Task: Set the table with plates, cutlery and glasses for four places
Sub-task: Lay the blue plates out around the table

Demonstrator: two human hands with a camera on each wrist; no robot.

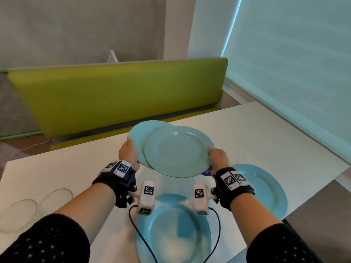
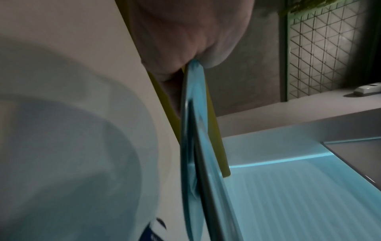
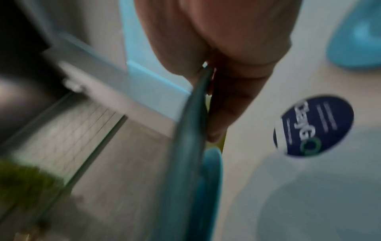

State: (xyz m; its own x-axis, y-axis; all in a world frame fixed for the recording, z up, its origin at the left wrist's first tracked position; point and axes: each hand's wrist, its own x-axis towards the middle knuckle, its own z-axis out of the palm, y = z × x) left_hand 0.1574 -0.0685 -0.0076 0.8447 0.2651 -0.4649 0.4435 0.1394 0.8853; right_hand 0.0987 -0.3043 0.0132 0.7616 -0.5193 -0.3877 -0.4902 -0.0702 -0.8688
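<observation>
Both forearms reach forward from dark dotted sleeves, each wrist strapped in a black band carrying white tagged camera blocks; the left hand (image 1: pixel 128 152) sits at about ten o'clock, fingers curled over a plate rim with the thumb on top; the right hand (image 1: pixel 218 158) sits at two o'clock, pinching a rim likewise, knuckles up.

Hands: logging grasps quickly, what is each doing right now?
Left hand: grips the lower blue plate by its rim.
Right hand: grips the upper blue plate by its rim.
</observation>
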